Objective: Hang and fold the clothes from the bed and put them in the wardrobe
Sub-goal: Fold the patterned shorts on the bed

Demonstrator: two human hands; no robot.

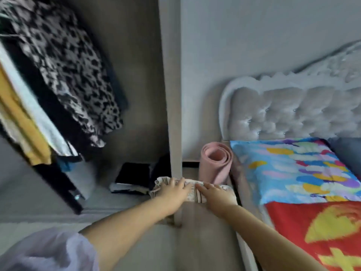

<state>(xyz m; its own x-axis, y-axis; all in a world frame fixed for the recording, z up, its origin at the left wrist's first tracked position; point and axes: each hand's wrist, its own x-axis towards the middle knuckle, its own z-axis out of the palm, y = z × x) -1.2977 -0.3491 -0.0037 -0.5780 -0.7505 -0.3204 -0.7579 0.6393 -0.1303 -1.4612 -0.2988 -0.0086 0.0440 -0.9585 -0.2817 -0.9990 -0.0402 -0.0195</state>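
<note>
Both hands reach forward onto a folded garment [192,190], a pale cream piece with thin dark stripes and a faint print, folded into a flat, roughly rectangular bundle. It lies low in front of the person, right at the foot of the wardrobe's upright side panel [172,94], so that its left part sits in front of the wardrobe opening and its right part runs toward the bed [293,173]. Whether it rests on the wardrobe floor or is held just above it, the blur does not let me tell.

The left hand [172,189] lies on top of the garment's left half, fingers stretched out and spread flat, pressing down rather than curling round the cloth. The right hand [212,192] lies on the right half in the same way, fingers straight and pointing left, their tips nearly meeting those of the left hand over the middle of the bundle.

Inside the wardrobe, a stack of dark folded clothes [134,177] sits on the bottom near the side panel, just behind the garment's left end. Above it hang a black-and-white spotted garment [68,71], a white one and a mustard-yellow one [17,124]. A rolled pink mat [215,163] stands upright between the panel and the bed's head corner, just behind the right hand. On the bed lie a bright multicoloured pillow [293,169] against the tufted grey headboard [289,112] and a red and yellow cover [322,231].
</note>
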